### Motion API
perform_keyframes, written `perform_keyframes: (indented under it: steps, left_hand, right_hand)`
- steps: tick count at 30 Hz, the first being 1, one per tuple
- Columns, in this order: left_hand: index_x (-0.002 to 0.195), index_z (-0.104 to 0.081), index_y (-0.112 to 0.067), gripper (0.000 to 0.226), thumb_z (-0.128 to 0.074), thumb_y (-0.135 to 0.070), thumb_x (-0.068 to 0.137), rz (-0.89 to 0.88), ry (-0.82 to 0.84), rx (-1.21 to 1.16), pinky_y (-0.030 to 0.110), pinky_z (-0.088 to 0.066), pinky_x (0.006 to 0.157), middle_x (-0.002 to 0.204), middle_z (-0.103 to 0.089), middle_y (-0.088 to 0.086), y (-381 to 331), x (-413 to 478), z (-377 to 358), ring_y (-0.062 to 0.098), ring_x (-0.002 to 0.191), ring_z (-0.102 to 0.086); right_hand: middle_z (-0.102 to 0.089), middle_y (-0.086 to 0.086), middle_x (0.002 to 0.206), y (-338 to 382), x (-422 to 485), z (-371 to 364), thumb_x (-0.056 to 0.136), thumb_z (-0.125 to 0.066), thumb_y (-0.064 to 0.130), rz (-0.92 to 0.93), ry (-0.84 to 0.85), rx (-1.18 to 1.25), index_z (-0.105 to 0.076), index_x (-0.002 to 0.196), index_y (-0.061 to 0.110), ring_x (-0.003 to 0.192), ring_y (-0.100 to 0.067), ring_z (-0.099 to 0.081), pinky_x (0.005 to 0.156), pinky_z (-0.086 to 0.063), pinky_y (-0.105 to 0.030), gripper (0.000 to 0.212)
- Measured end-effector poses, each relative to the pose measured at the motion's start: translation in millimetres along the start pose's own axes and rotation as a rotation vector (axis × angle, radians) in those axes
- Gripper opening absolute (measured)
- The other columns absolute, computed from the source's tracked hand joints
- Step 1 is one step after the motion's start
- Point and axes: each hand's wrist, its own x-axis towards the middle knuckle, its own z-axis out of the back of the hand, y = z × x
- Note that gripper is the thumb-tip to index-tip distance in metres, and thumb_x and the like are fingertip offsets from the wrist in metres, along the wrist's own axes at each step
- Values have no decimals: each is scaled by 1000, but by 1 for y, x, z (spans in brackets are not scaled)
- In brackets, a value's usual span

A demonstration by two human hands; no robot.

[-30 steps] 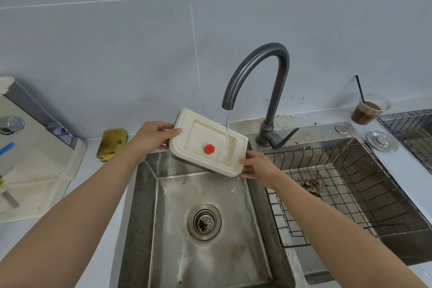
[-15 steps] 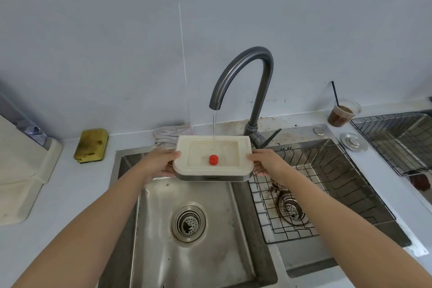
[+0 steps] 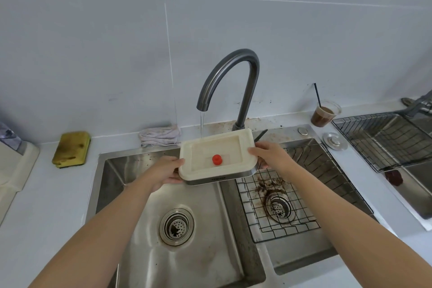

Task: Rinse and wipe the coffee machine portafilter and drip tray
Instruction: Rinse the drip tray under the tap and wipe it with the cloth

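Landmark: I take the faucet [image 3: 246, 98] as reference; its spout arches over to the left of its stem.
Water: a thin stream [image 3: 201, 124] falls from the faucet's spout.
Drip tray: I see the cream drip tray [image 3: 205, 173] with a steel front edge held in the air just below the spout, close to level, above the sink [image 3: 145, 252]. The stream lands at its back left corner.
Red knob: a red knob [image 3: 217, 159] stands upright in the tray's well, in front of the faucet.
Left hand: my left hand [image 3: 163, 170] grips the tray's end on the far side from the faucet's stem, thumb over the rim. The fingers seem to curl underneath, though the tray hides most of them.
Right hand: my right hand [image 3: 268, 154] grips the end nearer the stem, thumb on the rim and fingers tucked below.
Wire rack: a wire rack [image 3: 292, 222] sits in the basin to the right of the faucet, with brown grounds on it.
Desk: on the desk [image 3: 46, 194], a crumpled cloth [image 3: 160, 135] lies just left of the faucet's base and a yellow sponge [image 3: 71, 148] well to its left.
Cup: a clear cup [image 3: 325, 114] of brown drink with a straw stands well to the faucet's right.
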Motion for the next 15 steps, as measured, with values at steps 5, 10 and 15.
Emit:
perform_keyframes:
  steps: [5,10,15]
  left_hand:
    - [113,-55,-3,22,-43,-12,97,-33,-4,-26,39,-52,82,97,-64,14,3,5,-9,28,84,-63]
    - [113,-55,-6,21,-43,-11,96,-64,-17,-39,43,-49,92,104,-63,16,4,12,-12,31,94,-61]
    - [103,-59,-6,18,-43,-11,96,-68,-19,-13,30,-51,69,93,-64,12,5,16,-16,23,78,-60]
  right_hand:
    - [-63,-24,96,0,-2,4,88,-58,23,41,-30,-49,-51,128,11,75,-25,-54,75,-49,-36,42]
    - [-60,-32,93,0,-3,6,87,-59,22,88,-50,-65,-48,130,12,77,-36,-59,83,-51,-45,45]
    - [-51,4,66,0,-4,11,87,-60,21,86,-90,-65,-45,135,13,59,-5,-50,60,-40,-16,50]
